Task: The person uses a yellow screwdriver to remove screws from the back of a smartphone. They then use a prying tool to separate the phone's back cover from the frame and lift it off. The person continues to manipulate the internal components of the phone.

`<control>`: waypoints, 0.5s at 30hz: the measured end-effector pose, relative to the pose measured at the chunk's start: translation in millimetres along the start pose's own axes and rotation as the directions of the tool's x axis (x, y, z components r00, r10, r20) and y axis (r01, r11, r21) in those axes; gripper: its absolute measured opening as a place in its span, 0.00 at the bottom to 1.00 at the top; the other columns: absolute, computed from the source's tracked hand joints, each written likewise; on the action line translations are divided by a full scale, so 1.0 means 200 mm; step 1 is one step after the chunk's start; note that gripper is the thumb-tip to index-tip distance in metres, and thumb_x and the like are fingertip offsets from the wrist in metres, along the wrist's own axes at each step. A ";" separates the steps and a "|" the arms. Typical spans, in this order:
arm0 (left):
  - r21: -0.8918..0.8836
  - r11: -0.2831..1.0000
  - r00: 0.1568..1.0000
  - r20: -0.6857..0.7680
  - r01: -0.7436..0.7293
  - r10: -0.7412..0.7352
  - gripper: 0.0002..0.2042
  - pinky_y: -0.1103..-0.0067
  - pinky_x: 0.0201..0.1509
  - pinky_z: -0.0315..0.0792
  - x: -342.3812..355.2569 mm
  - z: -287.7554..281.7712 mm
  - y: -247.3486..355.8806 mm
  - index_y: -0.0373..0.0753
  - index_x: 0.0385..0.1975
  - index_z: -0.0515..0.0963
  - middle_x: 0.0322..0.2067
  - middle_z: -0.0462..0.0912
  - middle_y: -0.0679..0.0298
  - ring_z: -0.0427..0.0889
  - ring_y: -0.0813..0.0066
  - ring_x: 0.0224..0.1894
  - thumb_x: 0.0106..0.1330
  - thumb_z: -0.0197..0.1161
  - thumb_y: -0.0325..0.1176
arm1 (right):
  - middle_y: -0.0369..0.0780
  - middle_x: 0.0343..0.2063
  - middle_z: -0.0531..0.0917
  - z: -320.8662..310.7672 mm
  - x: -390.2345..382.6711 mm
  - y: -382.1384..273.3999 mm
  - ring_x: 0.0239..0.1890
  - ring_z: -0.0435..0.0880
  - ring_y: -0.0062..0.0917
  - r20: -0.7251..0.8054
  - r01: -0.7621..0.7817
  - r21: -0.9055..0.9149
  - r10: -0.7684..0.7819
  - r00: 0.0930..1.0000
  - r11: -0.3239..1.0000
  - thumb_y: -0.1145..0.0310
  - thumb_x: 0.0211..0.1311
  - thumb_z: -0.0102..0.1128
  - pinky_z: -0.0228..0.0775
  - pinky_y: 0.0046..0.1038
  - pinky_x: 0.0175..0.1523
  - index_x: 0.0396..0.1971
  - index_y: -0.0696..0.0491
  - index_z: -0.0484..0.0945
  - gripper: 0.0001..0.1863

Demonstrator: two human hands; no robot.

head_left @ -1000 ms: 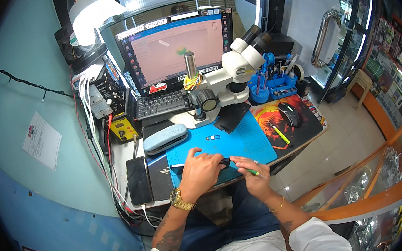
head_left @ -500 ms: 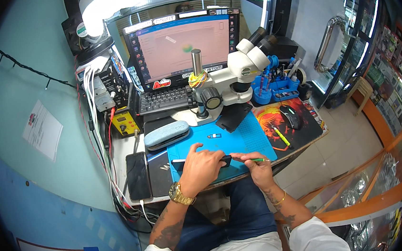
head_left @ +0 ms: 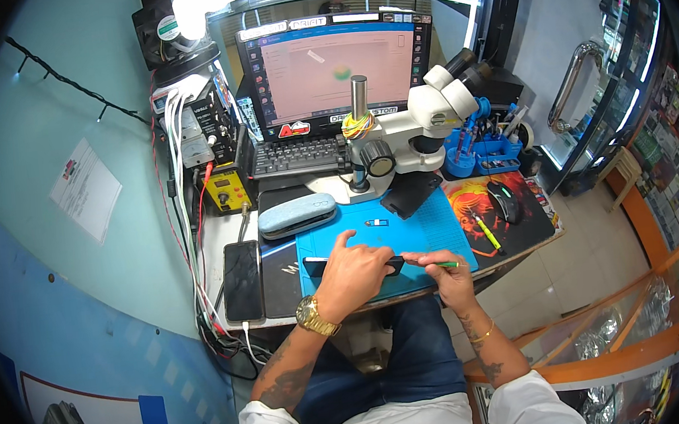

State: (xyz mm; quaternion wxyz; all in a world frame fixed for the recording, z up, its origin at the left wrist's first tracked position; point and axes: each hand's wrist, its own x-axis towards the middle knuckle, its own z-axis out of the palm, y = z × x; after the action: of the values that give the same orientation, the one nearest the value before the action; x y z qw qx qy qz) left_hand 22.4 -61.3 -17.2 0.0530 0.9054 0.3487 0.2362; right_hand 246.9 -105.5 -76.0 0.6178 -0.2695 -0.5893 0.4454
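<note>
My left hand [head_left: 353,277] is closed around a dark smartphone [head_left: 397,264] tipped up on its edge over the front of the blue work mat [head_left: 340,221]. Most of the phone is hidden behind that hand. Pinched in my right hand [head_left: 452,283] is a slim tool with a green handle [head_left: 446,265]. Its thin front end points left and meets the phone's right end; the exact tip is too small to make out. A small blue-and-white part [head_left: 377,222] lies on the mat beyond my hands, near a flat black phone-shaped piece [head_left: 409,196].
A microscope [head_left: 436,111] stands behind the mat, before a keyboard [head_left: 302,156] and monitor [head_left: 336,75]. To the left are a glasses case [head_left: 298,215] and a cabled phone [head_left: 243,281]. A yellow-green pen tool [head_left: 487,233], mouse [head_left: 504,201] and blue tool holder [head_left: 496,154] sit right.
The whole view has shifted, so the bench appears farther right. Both hands keep their grips at nearly the same place over the mat.
</note>
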 end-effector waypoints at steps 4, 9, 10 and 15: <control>0.021 1.000 1.000 0.024 0.003 -0.003 0.07 0.58 0.65 0.68 0.00 0.00 0.00 0.42 0.35 0.82 0.26 0.86 0.65 0.86 0.66 0.34 0.63 0.70 0.36 | 0.50 0.49 0.87 0.00 0.08 -0.14 0.55 0.87 0.39 0.158 0.108 -0.332 -0.057 0.986 0.937 0.78 0.66 0.63 0.80 0.36 0.59 0.45 0.59 0.82 0.09; -0.009 1.000 0.999 -0.032 -0.023 0.023 0.05 0.55 0.64 0.67 0.00 0.00 0.00 0.41 0.32 0.80 0.25 0.85 0.63 0.86 0.64 0.32 0.63 0.68 0.33 | 0.51 0.49 0.87 0.11 0.09 -0.24 0.55 0.87 0.43 0.275 0.237 -0.630 -0.073 0.959 0.739 0.82 0.60 0.63 0.80 0.39 0.60 0.44 0.58 0.83 0.12; -0.013 1.000 0.999 -0.031 -0.025 0.024 0.05 0.55 0.64 0.67 0.00 0.00 0.00 0.41 0.32 0.80 0.25 0.85 0.63 0.86 0.64 0.32 0.63 0.68 0.33 | 0.50 0.49 0.86 0.15 0.07 -0.23 0.55 0.86 0.43 0.323 0.353 -0.709 -0.164 0.932 0.611 0.83 0.58 0.64 0.80 0.40 0.60 0.44 0.59 0.83 0.13; -0.010 1.000 1.000 0.003 0.010 -0.010 0.08 0.56 0.68 0.65 0.00 -0.01 0.01 0.43 0.38 0.82 0.26 0.85 0.63 0.86 0.64 0.35 0.62 0.69 0.35 | 0.49 0.50 0.86 0.17 0.04 -0.20 0.56 0.85 0.43 0.414 0.500 -0.792 -0.293 0.862 0.351 0.85 0.52 0.66 0.79 0.41 0.61 0.44 0.59 0.83 0.17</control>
State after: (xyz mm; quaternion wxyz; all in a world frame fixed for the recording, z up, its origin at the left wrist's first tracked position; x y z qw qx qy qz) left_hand 22.4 -62.7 -16.1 0.0589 0.9037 0.3521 0.2364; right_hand 222.3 -123.1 -32.3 0.4143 -0.3503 -0.8377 -0.0631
